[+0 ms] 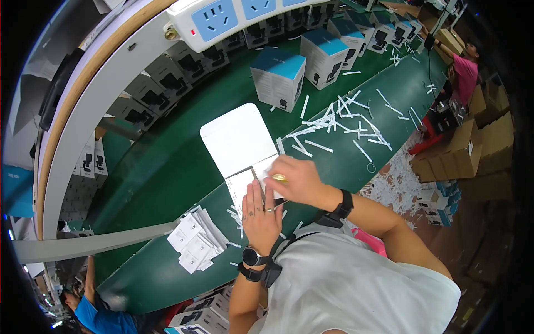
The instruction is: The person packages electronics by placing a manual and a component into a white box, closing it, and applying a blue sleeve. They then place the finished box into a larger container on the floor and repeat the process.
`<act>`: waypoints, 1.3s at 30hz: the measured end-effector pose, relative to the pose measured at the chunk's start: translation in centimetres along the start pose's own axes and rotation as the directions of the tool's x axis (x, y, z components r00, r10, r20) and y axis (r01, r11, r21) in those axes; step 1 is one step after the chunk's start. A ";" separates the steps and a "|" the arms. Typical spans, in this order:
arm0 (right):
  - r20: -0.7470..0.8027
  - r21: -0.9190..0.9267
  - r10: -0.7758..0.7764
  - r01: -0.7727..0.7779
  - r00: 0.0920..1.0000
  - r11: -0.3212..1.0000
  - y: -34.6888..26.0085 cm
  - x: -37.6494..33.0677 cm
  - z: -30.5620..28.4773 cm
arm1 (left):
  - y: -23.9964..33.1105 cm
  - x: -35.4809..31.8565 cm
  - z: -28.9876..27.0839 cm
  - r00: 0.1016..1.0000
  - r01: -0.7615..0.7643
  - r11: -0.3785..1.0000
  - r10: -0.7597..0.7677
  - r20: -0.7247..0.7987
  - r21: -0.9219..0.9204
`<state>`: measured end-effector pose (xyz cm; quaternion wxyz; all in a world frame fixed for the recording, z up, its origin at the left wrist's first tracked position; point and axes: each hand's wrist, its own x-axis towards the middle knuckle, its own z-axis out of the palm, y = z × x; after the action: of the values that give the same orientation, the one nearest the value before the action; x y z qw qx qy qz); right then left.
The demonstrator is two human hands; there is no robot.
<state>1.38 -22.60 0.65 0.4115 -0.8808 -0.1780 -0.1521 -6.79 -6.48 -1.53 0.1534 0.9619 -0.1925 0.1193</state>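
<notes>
A white carton (240,139) lies in front of me on the green bench, its large lid flap folded back away from me. My left hand (260,218) rests flat on the carton's near side, fingers stretched out, a ring on one finger. Over the carton's near right part, my right hand (300,179) is closed with its fingers curled down. A small yellowish, shiny spot shows at those fingers; whether it is a ring or a held thing I cannot tell. The fingertips and most of the carton's inside are hidden.
A stack of white leaflets (197,239) lies to the left. Loose white paper strips (334,119) litter the bench on the right. Blue-topped cartons (278,78) stand in a row beyond. A power strip (222,19) hangs above. Two other people work at far right and lower left.
</notes>
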 end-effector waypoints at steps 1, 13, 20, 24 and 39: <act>0.030 0.003 -0.035 0.035 0.999 0.999 -0.6 0.6 0.8 | 0.0 0.0 0.1 1.000 0.001 1.000 -0.001 -0.018 -0.009; 0.190 0.363 -0.032 -0.040 0.981 0.931 -2.0 2.9 13.5 | -2.2 -1.0 2.7 0.997 -0.060 0.992 0.065 -0.047 0.111; 0.143 0.566 -0.101 0.002 0.985 0.824 -4.0 4.5 3.5 | -1.6 -0.1 1.5 0.972 -0.218 0.953 0.231 -0.042 0.208; -0.758 0.187 0.201 -0.088 0.621 0.978 5.4 5.9 -3.0 | -2.6 0.4 1.7 0.947 -0.310 0.902 0.321 0.015 0.301; 0.404 0.615 0.008 -0.278 0.915 0.738 3.6 4.8 -3.8 | -5.6 3.8 4.7 0.844 -0.536 0.743 0.490 0.219 0.401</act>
<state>6.81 -26.78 2.59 0.6644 -0.7015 -0.2257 0.1246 -0.33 -4.42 -6.14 -0.1201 0.8849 -0.4243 0.1499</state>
